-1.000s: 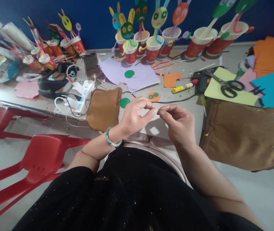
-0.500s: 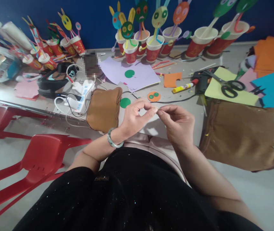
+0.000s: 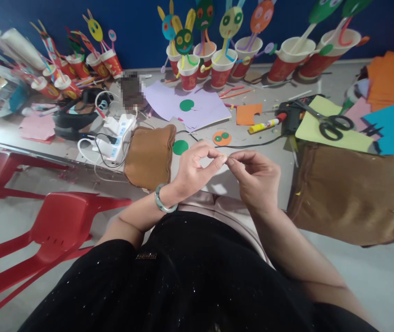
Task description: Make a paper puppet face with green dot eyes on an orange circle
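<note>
My left hand (image 3: 198, 168), with a bangle (image 3: 164, 199) on its wrist, is closed in a thumb-and-finger pinch. My right hand (image 3: 257, 177) pinches from the other side, and the fingertips of both hands meet over the table. Whatever lies between them is too small to make out. Just beyond the fingers is an orange paper disc (image 3: 222, 137) bearing two green ovals. A plain green paper circle (image 3: 180, 147) lies left of it, beside my left hand. Farther back, another green circle (image 3: 186, 105) rests on purple paper (image 3: 207, 113).
Paper cups (image 3: 222, 69) with paper-faced figures line the back wall. Scissors (image 3: 331, 127) lie on yellow paper at right, near a yellow glue stick (image 3: 263, 126). Brown cushions (image 3: 352, 193) flank my hands. A power strip (image 3: 120, 138) with cables sits at left, red chairs (image 3: 60, 221) below.
Both hands keep the same pinch at nearly the same spot. The view has shifted very slightly; nothing on the table has visibly moved.
</note>
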A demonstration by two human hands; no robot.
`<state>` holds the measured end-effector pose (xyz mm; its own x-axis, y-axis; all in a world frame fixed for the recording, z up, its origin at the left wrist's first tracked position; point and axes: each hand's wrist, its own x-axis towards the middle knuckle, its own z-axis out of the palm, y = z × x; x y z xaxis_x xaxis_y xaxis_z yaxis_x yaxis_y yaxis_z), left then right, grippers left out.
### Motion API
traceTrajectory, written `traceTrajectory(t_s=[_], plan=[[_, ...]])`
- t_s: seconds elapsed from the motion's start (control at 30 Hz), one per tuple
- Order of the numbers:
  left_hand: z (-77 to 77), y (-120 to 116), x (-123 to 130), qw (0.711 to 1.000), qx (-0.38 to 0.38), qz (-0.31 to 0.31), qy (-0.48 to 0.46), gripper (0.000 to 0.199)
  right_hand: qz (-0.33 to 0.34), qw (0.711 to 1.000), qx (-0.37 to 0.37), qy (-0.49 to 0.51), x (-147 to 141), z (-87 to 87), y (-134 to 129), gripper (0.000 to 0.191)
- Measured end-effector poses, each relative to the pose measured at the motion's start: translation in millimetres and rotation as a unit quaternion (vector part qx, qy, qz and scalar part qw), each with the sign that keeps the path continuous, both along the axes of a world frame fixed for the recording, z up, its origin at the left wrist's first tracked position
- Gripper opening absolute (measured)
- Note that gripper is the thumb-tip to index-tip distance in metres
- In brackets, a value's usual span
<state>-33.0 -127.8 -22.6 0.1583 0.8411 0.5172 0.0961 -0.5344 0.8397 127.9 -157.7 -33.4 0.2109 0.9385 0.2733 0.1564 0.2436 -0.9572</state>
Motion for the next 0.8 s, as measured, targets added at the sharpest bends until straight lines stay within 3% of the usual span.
traceTrajectory(t_s=[0.13, 0.47, 0.8], plan=[[0.3, 0.0, -0.7, 1.0, -0.004, -0.003, 0.011, 0.023, 0.001, 1.0, -0.001, 0.004, -0.3, 1.3, 0.3, 0.013], [-4.8, 2.6, 2.4, 0.996, 0.081, 0.02, 0.015, 0.019, 0.007, 1.0, -0.004, -0.001, 0.8, 2.8, 2.4, 0.016], [-1.8, 2.6, 3.3, 0.998, 0.06, 0.001, 0.013, 0.015, 0.022, 0.999, -0.021, 0.031, 2.5, 2.7, 3.6, 0.023]])
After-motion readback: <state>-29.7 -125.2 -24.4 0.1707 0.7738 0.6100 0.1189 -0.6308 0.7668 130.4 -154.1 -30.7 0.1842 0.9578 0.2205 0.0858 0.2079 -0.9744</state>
